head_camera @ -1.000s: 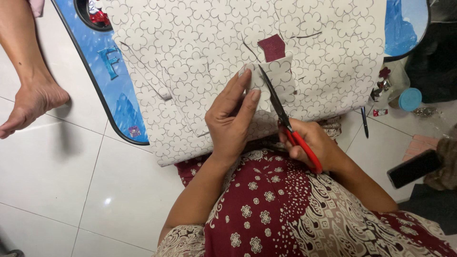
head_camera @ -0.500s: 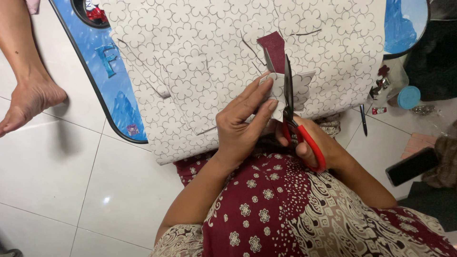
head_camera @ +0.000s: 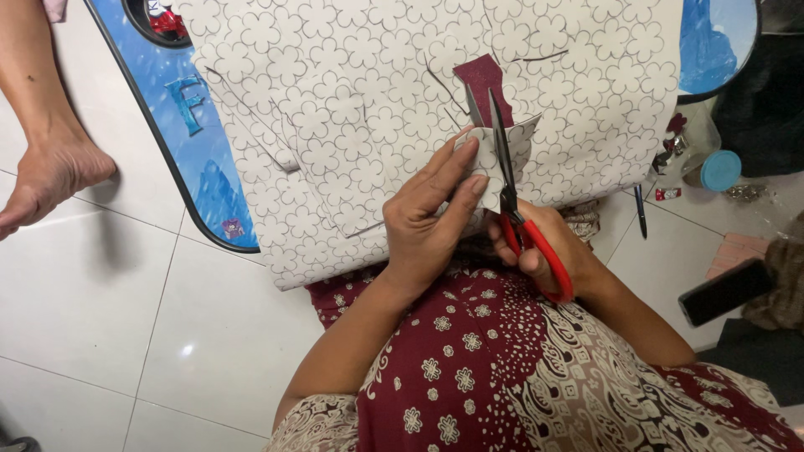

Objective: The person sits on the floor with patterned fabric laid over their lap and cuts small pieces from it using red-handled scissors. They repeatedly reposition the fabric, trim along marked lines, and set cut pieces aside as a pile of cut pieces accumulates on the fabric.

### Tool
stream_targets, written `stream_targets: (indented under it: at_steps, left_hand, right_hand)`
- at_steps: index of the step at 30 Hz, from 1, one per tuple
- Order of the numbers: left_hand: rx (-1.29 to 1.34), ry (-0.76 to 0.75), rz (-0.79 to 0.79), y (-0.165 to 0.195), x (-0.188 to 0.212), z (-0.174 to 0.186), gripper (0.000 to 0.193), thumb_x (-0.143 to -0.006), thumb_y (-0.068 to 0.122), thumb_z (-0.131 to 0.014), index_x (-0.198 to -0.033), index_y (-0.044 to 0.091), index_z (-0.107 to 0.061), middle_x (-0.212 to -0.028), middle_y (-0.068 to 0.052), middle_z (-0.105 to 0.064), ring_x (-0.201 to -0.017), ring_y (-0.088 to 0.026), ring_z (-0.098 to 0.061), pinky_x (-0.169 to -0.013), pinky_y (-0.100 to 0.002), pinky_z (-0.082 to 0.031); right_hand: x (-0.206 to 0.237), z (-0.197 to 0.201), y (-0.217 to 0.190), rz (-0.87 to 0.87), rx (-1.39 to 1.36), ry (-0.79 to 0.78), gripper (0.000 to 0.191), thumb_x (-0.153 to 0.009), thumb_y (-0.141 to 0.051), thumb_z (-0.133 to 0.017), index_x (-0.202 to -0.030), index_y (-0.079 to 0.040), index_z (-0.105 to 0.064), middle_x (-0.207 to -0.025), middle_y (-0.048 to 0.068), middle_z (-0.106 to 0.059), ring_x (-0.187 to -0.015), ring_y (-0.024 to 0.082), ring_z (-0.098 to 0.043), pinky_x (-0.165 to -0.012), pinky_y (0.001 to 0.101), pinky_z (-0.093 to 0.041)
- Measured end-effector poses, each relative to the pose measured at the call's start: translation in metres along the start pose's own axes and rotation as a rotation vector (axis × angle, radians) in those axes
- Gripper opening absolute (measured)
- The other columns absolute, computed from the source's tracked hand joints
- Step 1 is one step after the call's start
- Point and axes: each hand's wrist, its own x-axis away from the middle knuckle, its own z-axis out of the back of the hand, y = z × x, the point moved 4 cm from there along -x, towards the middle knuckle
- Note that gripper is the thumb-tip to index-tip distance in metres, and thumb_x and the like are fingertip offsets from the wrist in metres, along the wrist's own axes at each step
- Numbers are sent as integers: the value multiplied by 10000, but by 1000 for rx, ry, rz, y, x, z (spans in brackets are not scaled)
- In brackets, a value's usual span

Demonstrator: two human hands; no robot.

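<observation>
White glossy floor tiles (head_camera: 126, 318) with thin grout lines catch a small spot of light, a blue board (head_camera: 197, 159) lies across them, and a dark phone (head_camera: 724, 291) rests at right.

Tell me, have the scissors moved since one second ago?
Yes. The scissors swung from slanted to nearly upright, and their tips advanced up the patterned sheet to the maroon gap, held by the right hand.
</observation>
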Motion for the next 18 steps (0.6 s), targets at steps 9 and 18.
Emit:
stream_targets:
  at_steps: [9, 18]
  left_hand:
    - [154, 67, 97, -8, 8, -3, 258, -1011, -6, -706, -1266, 33, -728, -1219, -131, -738, -955, -105, -688, -813, -230, -581]
    - [411, -2, 101, -6, 10, -9, 239, -1055, -56, -668, -1282, 1, -716, -1072, -84, -706, -772, -75, -675, -655, -205, -566]
  right_hand:
    - [-4, -3, -4, 63, 2, -11, 1155, -634, -1077, -314, -1089, -44, -558, -723, -14, -547, -636, 94, -512, -567, 262, -411]
    - [-3, -3, 3, 53, -42, 34, 1128, -619, -1075, -350, -1020, -41, -555, -718, -8, -535, -636, 91, -506, -555, 257, -405]
